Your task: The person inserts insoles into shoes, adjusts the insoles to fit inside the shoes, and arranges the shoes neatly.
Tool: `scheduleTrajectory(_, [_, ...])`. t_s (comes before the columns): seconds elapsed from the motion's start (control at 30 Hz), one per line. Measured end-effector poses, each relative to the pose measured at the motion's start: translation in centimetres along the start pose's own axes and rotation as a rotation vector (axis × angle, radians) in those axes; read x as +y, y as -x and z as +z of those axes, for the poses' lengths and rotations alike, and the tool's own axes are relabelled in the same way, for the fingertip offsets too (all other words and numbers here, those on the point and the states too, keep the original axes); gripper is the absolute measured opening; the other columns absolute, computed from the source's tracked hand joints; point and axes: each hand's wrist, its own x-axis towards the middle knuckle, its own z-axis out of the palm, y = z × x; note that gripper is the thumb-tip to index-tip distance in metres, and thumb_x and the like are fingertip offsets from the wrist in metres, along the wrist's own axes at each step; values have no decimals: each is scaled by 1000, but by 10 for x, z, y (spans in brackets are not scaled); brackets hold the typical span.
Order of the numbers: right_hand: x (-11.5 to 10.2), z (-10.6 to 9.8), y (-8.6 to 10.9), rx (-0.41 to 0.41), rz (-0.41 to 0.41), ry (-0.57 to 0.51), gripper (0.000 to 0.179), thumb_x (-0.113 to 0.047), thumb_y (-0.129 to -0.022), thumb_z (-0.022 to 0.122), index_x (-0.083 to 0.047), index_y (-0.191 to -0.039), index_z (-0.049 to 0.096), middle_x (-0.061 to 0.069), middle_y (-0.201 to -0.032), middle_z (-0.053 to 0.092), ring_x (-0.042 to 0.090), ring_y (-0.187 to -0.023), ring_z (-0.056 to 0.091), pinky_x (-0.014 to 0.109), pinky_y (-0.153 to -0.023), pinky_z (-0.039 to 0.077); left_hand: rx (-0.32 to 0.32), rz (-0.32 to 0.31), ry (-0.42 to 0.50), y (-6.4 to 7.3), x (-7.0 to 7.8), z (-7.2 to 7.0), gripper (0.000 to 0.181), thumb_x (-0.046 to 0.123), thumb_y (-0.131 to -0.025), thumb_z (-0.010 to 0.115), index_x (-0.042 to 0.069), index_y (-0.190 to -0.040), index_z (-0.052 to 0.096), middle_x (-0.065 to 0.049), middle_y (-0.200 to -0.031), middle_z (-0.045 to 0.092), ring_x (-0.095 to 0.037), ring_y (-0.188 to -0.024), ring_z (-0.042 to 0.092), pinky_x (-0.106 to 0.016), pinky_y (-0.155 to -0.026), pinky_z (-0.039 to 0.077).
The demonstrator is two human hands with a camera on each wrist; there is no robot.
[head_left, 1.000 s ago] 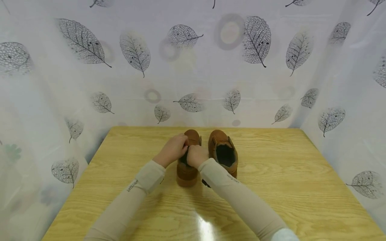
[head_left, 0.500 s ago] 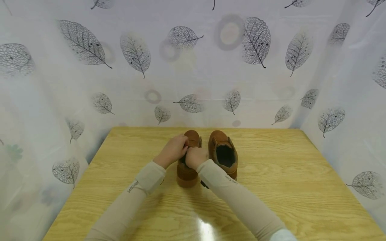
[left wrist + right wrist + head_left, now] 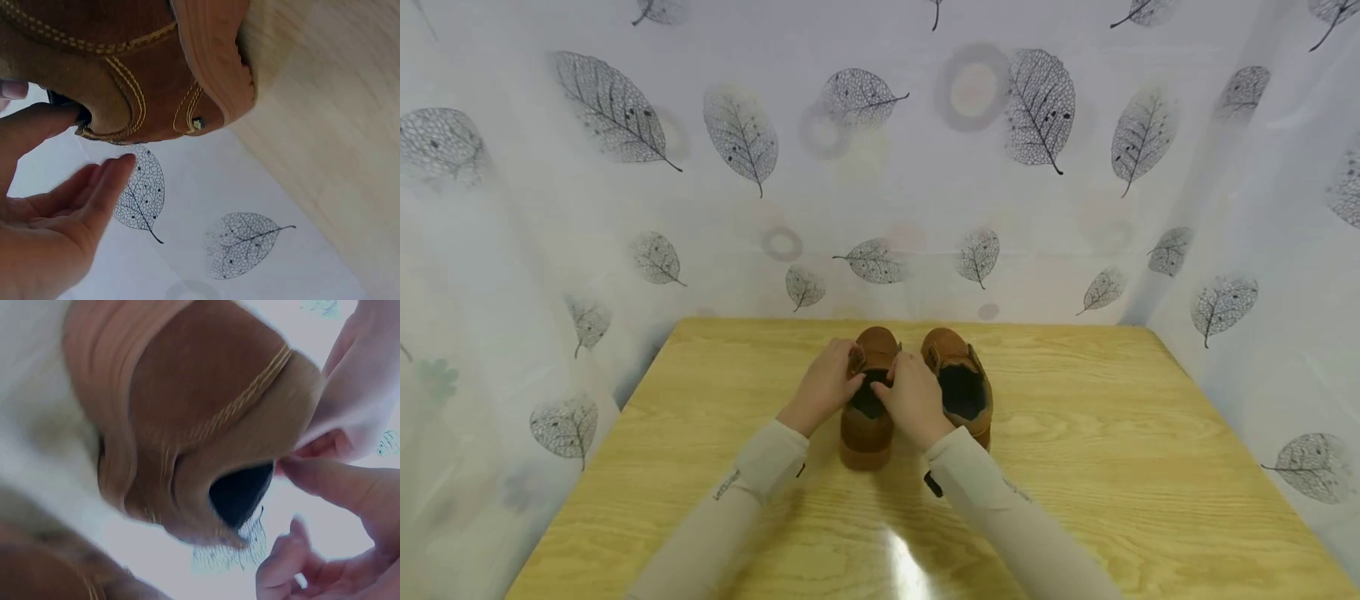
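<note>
A brown leather shoe (image 3: 867,450) with a dark lining and yellow stitching stands on the wooden table, toe away from me. My left hand (image 3: 820,387) is at its left side. The left thumb (image 3: 47,122) touches the edge of the shoe opening, and the straightened fingers lie outside, below the leather in the left wrist view. My right hand (image 3: 917,402) is at the shoe's right side, its thumb (image 3: 331,481) near the collar and a gap between thumb and bent fingers. The matching shoe (image 3: 944,343) stands just right of it, partly hidden by the right hand and forearm.
A pale wood-grain table (image 3: 1112,450) spreads around the shoes. White curtain (image 3: 880,192) with dark leaf prints hangs along its back and sides. A small black piece (image 3: 933,485) shows at the right cuff.
My right hand has come out of the shoe's opening and moved to its right side, uncovering the dark lining. My left fingers have drawn slightly apart from the thumb, showing the left flap.
</note>
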Motion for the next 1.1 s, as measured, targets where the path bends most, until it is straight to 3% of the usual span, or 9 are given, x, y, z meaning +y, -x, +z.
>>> scheduleTrajectory(0.1, [1, -2, -2, 43, 24, 111, 39, -21, -87, 73, 8, -102, 53, 20, -95, 49, 29, -77, 56, 35, -63, 51, -35, -76, -23, 0, 2, 1, 37, 10, -87, 70, -9, -115, 55, -22, -109, 57, -35, -100, 57, -44, -86, 49])
scheduleTrajectory(0.17, [3, -2, -6, 3, 44, 160, 47, -19, -88, 72, 14, -113, 50, 26, -106, 50, 33, -83, 59, 37, -68, 54, -74, -122, -29, 0, 3, 3, 40, 12, -89, 69, -10, -119, 55, -24, -111, 59, -36, -103, 59, -45, -87, 49])
scheduleTrajectory(0.3, [7, 0, -13, -93, 70, 183, 41, -13, -90, 67, 13, -119, 54, 27, -111, 56, 35, -88, 63, 41, -72, 55, -118, -166, -35, 0, 3, 8, 43, 12, -91, 65, -10, -126, 53, -25, -113, 62, -38, -104, 61, -46, -86, 50])
scheduleTrajectory(0.4, [11, 3, -18, -82, 60, 168, 35, -8, -91, 65, 8, -121, 59, 23, -103, 63, 34, -83, 65, 41, -67, 56, -109, -167, -35, -1, 3, 11, 38, 6, -90, 63, -9, -124, 56, -23, -109, 64, -37, -99, 63, -46, -82, 52])
scheduleTrajectory(0.47, [12, 4, -19, -58, 59, 136, 35, -3, -90, 63, 4, -124, 60, 21, -97, 67, 29, -71, 65, 36, -56, 53, -104, -168, -36, -2, 3, 11, 36, 3, -88, 62, -8, -122, 57, -22, -106, 65, -36, -96, 63, -45, -80, 52])
scheduleTrajectory(0.63, [15, 6, -21, -62, 81, 14, 43, 7, -90, 52, 0, -131, 58, 17, -73, 65, 14, -41, 40, 23, -38, 30, -110, -174, -45, -5, 4, 11, 38, 0, -88, 60, -8, -124, 56, -22, -110, 64, -37, -99, 63, -45, -81, 52])
scheduleTrajectory(0.77, [15, 5, -21, -78, 98, -38, 48, 13, -88, 47, 0, -133, 55, 12, -60, 57, 10, -36, 30, 20, -36, 25, -115, -179, -45, -5, 5, 11, 40, 0, -89, 59, -8, -128, 54, -24, -115, 63, -38, -104, 61, -46, -85, 51])
scheduleTrajectory(1.1, [19, 6, -20, -56, 79, -43, 49, 15, -86, 47, 2, -133, 55, 8, -54, 53, 9, -38, 28, 20, -37, 24, -117, -182, -24, -7, 3, 14, 42, 0, -90, 58, -9, -131, 52, -25, -119, 61, -38, -107, 60, -46, -88, 50])
